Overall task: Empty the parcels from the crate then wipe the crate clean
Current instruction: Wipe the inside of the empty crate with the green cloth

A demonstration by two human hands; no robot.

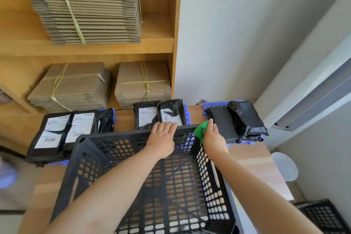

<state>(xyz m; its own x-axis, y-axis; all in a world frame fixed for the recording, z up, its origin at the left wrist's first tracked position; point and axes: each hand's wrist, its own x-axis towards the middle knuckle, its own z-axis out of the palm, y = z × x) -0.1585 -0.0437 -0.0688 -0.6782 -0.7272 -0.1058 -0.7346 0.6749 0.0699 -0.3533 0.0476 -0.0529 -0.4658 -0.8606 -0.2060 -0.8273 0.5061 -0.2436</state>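
Head view: labelled black parcels (pixel 57 131) lie stacked on the surface (pixel 252 159) at left, outside the crate (pixel 114 135); the crate stands in the middle, its mesh floor bare; the left grip (pixel 162 138) rests on the far rim, fingers nearly straight, holding nothing; more parcels lie just behind that rim; the right grip (pixel 213 138) pinches a green cloth (pixel 199 131) at the crate's far right corner; further parcels sit at right.
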